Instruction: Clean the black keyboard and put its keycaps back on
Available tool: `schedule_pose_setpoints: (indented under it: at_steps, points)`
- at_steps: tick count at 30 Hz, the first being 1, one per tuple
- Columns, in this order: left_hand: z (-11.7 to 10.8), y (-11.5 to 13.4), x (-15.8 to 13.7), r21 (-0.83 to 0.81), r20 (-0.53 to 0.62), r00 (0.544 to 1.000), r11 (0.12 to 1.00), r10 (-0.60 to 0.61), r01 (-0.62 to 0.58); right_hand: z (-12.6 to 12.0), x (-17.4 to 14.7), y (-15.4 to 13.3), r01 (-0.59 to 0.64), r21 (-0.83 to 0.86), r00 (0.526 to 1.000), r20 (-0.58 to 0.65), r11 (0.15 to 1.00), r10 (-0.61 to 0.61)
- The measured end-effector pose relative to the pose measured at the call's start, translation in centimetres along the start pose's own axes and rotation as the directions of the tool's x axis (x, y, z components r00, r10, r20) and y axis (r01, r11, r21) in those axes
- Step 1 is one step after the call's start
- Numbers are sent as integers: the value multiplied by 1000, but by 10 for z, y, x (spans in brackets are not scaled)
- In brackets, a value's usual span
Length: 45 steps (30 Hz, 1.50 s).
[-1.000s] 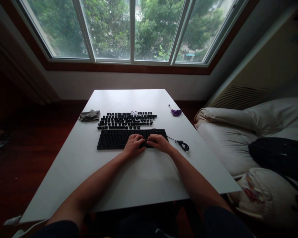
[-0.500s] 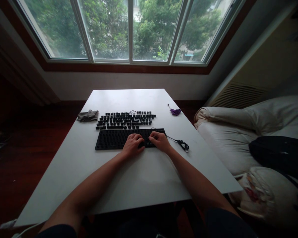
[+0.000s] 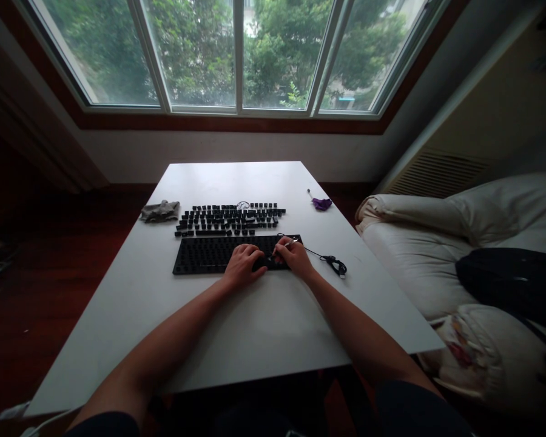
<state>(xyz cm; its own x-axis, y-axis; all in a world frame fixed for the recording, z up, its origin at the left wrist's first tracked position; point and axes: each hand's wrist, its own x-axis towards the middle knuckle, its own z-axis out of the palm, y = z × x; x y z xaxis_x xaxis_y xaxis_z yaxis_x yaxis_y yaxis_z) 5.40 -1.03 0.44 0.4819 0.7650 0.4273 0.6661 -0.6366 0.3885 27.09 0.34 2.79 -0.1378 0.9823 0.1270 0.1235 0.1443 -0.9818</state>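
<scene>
A black keyboard lies on the white table in front of me, its keycaps off over much of what shows. My left hand rests palm down across its right half, fingers out and thumb apart, gripping nothing that I can see. Just right of it, my right hand is closed in a pinch around a thin, pale, pen-like tool. Its lower end points down at the keys between my hands; the exact kind is too small to make out. Rows of loose black keycaps are laid out behind the keyboard.
A coiled black USB cable runs off the keyboard's right side. Crumpled grey cloth sits at the table's left edge. Toward the right edge are a purple cloth and a small thin stick. A pale sofa stands beside the table.
The pale tool in my right hand now shows above the fingers, where it was barely visible before. My left thumb has shifted slightly; the keyboard and keycaps have stayed in place.
</scene>
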Motion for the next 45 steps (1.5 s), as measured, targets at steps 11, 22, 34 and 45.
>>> schedule_pose_setpoints:
  at_steps: [11, 22, 34, 45]
  points:
    - [2, -3, 2, -103, -91, 996, 995, 9, -18, 9, -8, -2, 98, 14, 994, 56, 995, -98]
    - [5, -10, 4, -245, -39, 998, 968, 43, -52, 13, -5, 8, -21, 119, 1000, -6, 993, 22]
    - [1, -6, 4, -332, 12, 1000, 943, 13, -9, 13, -2, 6, -66, 67, 995, -73, 996, 71]
    - [4, -2, 2, -193, 12, 996, 977, 89, -85, 11, -3, 8, -14, -19, 994, -107, 1000, 12]
